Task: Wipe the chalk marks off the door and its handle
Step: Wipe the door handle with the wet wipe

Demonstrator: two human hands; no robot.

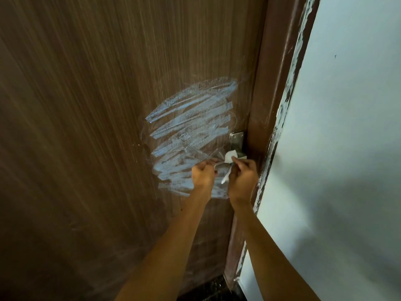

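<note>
Head view: right hand (pixel 243 181) with white cloth (pixel 229 157) at door handle (pixel 219 164).

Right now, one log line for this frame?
left hand grips metal lever handle | right hand rubs white tissue on it | blue chalk scribble unwiped

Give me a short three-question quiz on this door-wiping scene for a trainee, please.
1. True or false: the chalk marks on the door are already wiped off.
2. Which hand holds the white tissue? A) left hand B) right hand C) neither
3. Fill in: the left hand grips the end of the metal ____.

Key: 1. False, the marks still cover the panel. 2. B. 3. handle
</note>
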